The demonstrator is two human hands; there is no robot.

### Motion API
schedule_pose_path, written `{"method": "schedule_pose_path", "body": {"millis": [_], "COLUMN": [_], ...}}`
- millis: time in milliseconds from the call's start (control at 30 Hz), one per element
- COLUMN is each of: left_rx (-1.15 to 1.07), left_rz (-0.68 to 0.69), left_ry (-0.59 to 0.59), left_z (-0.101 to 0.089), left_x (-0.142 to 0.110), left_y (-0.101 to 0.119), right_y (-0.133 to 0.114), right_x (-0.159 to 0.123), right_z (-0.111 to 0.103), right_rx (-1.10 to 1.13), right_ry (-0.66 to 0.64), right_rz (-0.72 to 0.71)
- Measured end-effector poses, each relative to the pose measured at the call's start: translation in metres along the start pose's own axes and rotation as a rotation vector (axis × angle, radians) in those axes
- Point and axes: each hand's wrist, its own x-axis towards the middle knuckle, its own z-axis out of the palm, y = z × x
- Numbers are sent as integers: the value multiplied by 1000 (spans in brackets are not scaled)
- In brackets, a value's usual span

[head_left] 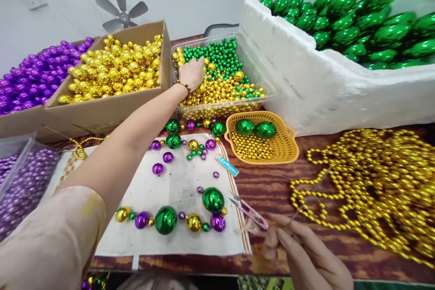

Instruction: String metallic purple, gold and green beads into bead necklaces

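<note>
Grip closed: right hand (pixel 302 249) pinched thin strand (pixel 299 211), lower right. Left hand (pixel 192 74) reached among small beads (pixel 217 89) in clear bin (pixel 254 61), upper center; couldn't tell its grip.

Dark reddish wood-grain table (pixel 272 190) bearing white cloth (pixel 183 181), orange basket (pixel 287 145), gold bead strands (pixel 387 190), white foam box (pixel 288 86).

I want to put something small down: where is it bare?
The white cloth is mostly bare between the loose purple beads and bottom bead row. Wood table shows between the orange basket and right hand, though thin thread seems to cross it. Gold bead strands crowd the right; boxes and a clear bin fill the back.
</note>
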Motion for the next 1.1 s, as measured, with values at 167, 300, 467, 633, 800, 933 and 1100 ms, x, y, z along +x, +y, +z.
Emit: {"method": "schedule_pose_path", "body": {"millis": [167,300,467,633,800,933,1100], "left_rx": [-207,-629,-1705,-2128,-2204,-2232,-2303], "left_rz": [55,30,-264,-465,-581,-691,-831], "left_ry": [49,100,-340,-520,-475,-423,-395], "left_z": [-15,-42,-68,-69,-68,-65,-64], "left_x": [-33,-78,-188,-273,-303,-314,-322], "left_y": [-8,1,18,20,20,21,28], "right_y": [0,-2,1,11,15,20,27], "right_x": [-9,-18,-22,-25,-32,-37,-42], "right_z": [4,6,16,29,38,42,44], "right_rx": [28,42,-4,-134,-200,-255,-352], "right_ry": [-102,-117,-115,-168,-209,-275,-274], "right_rz": [-111,-139,-171,-268,-304,-340,-409]}}
